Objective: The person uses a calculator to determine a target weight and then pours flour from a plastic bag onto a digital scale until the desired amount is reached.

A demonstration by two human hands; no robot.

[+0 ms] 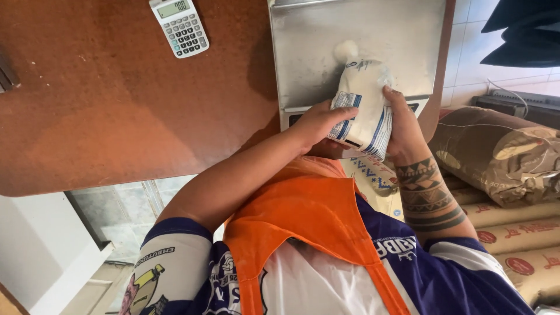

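Spanning the upper left of the view, one reddish-brown table (116,105) carries one metal weighing scale (361,41), which serves as the landmark for all positions below. The scale has one flat steel platform, and one strip of its front panel shows just below that platform.

Right of the scale, brown paper sacks (501,157) lie stacked; at least four are visible, the top one crumpled and the lower ones lying flat. The exact total cannot be counted, as the stack runs out of view.

Both forearms extend from the bottom of the view up toward the front edge of the scale. The left forearm is bare and crosses diagonally from lower left. The right forearm carries banded tattoos and rises more steeply from lower right. Two hands are in view.

One white plastic bag (363,105) with blue printing sits over the front part of the scale platform, its knotted top pointing away from the person. Whether its base rests on the platform or is lifted cannot be determined.

The left hand (318,122) grips the left side of the bag, its fingers curled over the lower corner. The right hand (402,125) clasps the right side, its thumb laid along the bag's edge. Both hands are closed on the bag.

Left of the scale, well apart from it, one white calculator (179,26) lies on the table.
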